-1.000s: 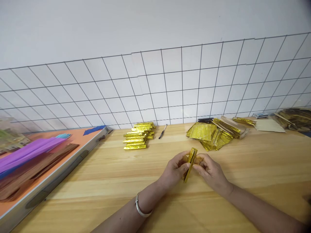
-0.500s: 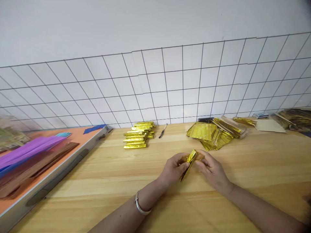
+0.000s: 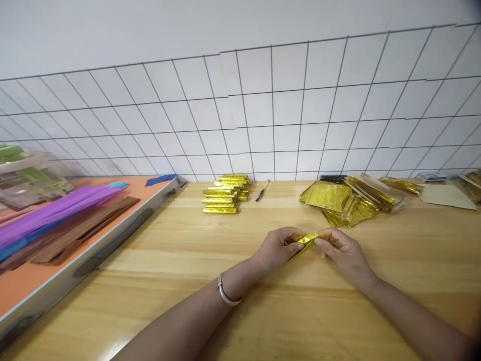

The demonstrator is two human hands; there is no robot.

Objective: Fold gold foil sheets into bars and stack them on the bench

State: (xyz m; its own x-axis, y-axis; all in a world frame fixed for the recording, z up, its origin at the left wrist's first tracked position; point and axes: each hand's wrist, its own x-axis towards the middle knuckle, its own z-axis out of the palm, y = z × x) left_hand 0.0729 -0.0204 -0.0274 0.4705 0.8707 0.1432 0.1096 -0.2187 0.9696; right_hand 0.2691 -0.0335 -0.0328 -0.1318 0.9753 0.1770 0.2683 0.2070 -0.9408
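A folded strip of shiny gold foil paper (image 3: 308, 237) is held just above the wooden tabletop between my two hands. My left hand (image 3: 280, 246) pinches its left end with thumb and fingers. At the right end, my right hand (image 3: 340, 248) grips it the same way. The strip slants up slightly to the right, and the fingers cover part of it. Beyond my left hand lies a stack of folded gold paper strips (image 3: 221, 198). Flat gold paper sheets (image 3: 330, 198) are heaped beyond my right hand.
A pen (image 3: 262, 191) lies between the two gold piles. To the left, an orange-topped board (image 3: 22, 291) carries purple paper (image 3: 71, 205), brown paper (image 3: 93, 225) and a clear plastic box (image 3: 32, 180). A beige card (image 3: 447, 196) lies at right, near the white gridded wall (image 3: 289, 108).
The gold paper strip has turned from steeply tilted to nearly level, and the right fingers have closed on its end. The camera view has shifted, so the surroundings appear moved.
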